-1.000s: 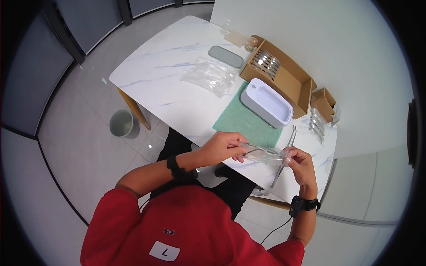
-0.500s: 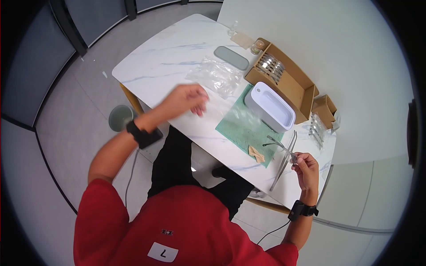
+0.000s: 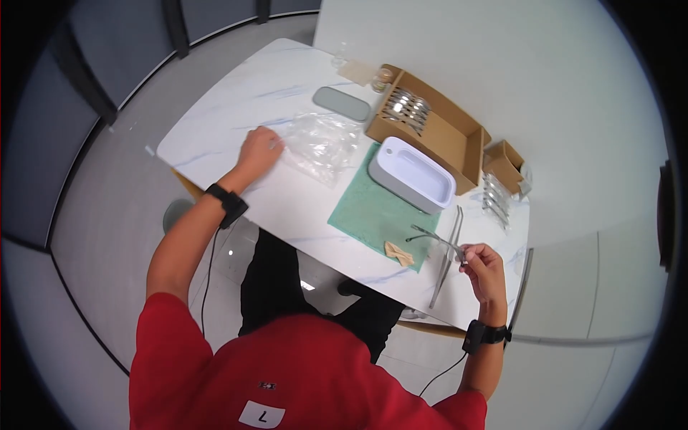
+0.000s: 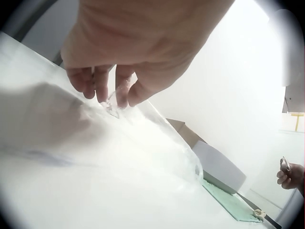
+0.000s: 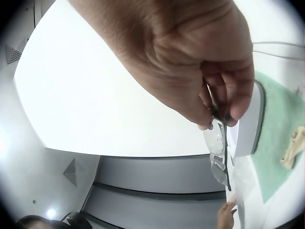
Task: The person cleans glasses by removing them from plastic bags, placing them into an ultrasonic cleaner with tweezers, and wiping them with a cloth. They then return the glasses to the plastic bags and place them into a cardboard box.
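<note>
My right hand (image 3: 485,272) holds a pair of eyeglasses (image 3: 435,235) over the table's right front, pinched at one end between thumb and fingers. In the right wrist view the clear lenses (image 5: 217,143) and a dark temple hang below the fingertips. Far to the left, my left hand (image 3: 259,154) pinches the edge of clear plastic bags (image 3: 326,147) spread flat on the table. The left wrist view shows thin clear film (image 4: 113,109) between thumb and fingertips. Long metal tweezers (image 3: 446,269) lie beside the right hand.
A white oblong tub (image 3: 383,172) stands on a green cloth (image 3: 358,215) with a crumpled beige cloth (image 3: 398,254). Behind are a grey lid (image 3: 341,104) and a cardboard tray (image 3: 455,158) with several shiny items. Bagged items (image 3: 495,201) lie near a small carton (image 3: 504,166).
The left hand let go of the clear bag around the eyeglasses and swung left to the plastic bags. The eyeglasses, now out of the bag, stay in the right hand. The beige cloth came into sight.
</note>
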{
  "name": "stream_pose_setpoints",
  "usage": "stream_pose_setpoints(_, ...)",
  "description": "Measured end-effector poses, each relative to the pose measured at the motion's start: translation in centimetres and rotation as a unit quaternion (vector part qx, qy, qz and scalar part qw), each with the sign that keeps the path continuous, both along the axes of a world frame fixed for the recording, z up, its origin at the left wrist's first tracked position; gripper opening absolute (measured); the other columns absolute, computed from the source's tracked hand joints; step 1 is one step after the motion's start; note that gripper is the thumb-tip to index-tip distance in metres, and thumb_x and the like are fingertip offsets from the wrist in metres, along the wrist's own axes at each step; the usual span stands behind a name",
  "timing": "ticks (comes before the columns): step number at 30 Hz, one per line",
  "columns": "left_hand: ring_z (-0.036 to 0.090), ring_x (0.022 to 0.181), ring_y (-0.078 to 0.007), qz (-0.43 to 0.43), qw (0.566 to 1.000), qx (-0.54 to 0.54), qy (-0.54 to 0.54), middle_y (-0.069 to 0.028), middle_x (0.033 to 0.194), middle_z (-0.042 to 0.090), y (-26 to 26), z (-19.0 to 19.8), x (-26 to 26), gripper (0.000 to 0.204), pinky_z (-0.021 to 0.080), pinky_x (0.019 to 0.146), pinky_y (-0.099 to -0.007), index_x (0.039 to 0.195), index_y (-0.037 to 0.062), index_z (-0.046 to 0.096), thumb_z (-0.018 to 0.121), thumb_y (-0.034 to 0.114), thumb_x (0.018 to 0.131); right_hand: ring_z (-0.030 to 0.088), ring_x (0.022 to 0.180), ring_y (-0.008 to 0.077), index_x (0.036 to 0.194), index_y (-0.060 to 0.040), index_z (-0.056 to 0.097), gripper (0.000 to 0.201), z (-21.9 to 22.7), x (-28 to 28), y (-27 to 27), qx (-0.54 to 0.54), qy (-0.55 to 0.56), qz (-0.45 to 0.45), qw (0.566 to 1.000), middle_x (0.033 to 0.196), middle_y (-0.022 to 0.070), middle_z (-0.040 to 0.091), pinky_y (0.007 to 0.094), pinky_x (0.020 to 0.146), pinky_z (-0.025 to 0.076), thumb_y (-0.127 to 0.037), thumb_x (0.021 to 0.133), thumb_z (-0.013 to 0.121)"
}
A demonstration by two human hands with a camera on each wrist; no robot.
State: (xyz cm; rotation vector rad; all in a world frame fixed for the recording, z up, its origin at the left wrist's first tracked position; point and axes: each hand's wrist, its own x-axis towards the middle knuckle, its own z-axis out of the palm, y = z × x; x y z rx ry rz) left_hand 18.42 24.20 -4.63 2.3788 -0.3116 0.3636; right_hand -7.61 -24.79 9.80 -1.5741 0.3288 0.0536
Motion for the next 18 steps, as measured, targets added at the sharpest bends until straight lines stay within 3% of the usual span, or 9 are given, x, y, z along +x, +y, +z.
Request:
stream_pose_setpoints(4, 0.052, 0.120, -0.0381, 0.027, 0.999, 0.020, -0.007, -0.0167, 0.125, 0.060, -0.4, 0.6, -1.4, 0.036, 0.043, 0.104, -0.0444, 0.114, 0.0018, 0.067, 0.073, 0.017, 0.082, 0.065, 0.086, 0.0119, 0.099, -0.0032, 0.066, 0.010, 1.6, 2.2, -1.9, -0.021, -0.020, -0.026, 0.999, 0.102, 0.0061, 0.069, 0.0255, 0.072, 0.054, -0.012, 0.095, 0.067)
stream_pose_setpoints(8, 0.040, 0.135, -0.0427, 0.013, 0.996, 0.028, -0.085, -0.0226, 0.142, 0.048, -1.5, 2.8, -4.0, 0.055, 0.035, 0.114, -0.0472, 0.132, -0.0035, 0.054, 0.072, 0.010, 0.081, 0.066, 0.088, 0.0113, 0.099, -0.0050, 0.066, 0.009, 3.1, 6.7, -4.5, -0.029, -0.063, -0.044, 0.997, 0.098, 0.0034, 0.069, 0.0242, 0.073, 0.053, -0.013, 0.097, 0.065)
stream_pose_setpoints(11, 0.037, 0.139, -0.0437, -0.074, 0.991, 0.034, -0.106, -0.0231, 0.143, 0.047, -2.7, 5.8, -7.6, 0.052, 0.033, 0.115, -0.0498, 0.128, -0.0036, 0.056, 0.073, 0.008, 0.080, 0.063, 0.081, 0.0073, 0.099, -0.0045, 0.067, 0.012, 3.7, 11.5, -6.5, -0.055, -0.061, -0.042, 0.996, 0.092, 0.0004, 0.066, 0.0225, 0.073, 0.054, -0.016, 0.096, 0.067)
stream_pose_setpoints(14, 0.034, 0.142, -0.0446, -0.137, 0.986, 0.050, -0.086, -0.0226, 0.144, 0.047, -3.0, 6.4, -10.6, 0.052, 0.032, 0.115, -0.0517, 0.126, -0.0016, 0.057, 0.076, 0.007, 0.078, 0.061, 0.077, 0.0052, 0.097, -0.0033, 0.067, 0.014, 3.7, 16.7, -8.3, -0.107, -0.058, -0.029, 0.992, 0.089, -0.0003, 0.064, 0.0221, 0.071, 0.054, -0.017, 0.094, 0.069)
stream_pose_setpoints(18, 0.036, 0.140, -0.0457, -0.146, 0.985, 0.062, -0.065, -0.0214, 0.143, 0.048, -3.3, 5.3, -12.3, 0.054, 0.034, 0.113, -0.0534, 0.124, -0.0008, 0.058, 0.078, 0.007, 0.075, 0.055, 0.065, 0.0065, 0.090, -0.0016, 0.065, 0.015, 2.3, 24.2, -10.7, -0.192, -0.041, -0.024, 0.980, 0.076, -0.0009, 0.060, 0.0210, 0.064, 0.050, -0.015, 0.094, 0.068)
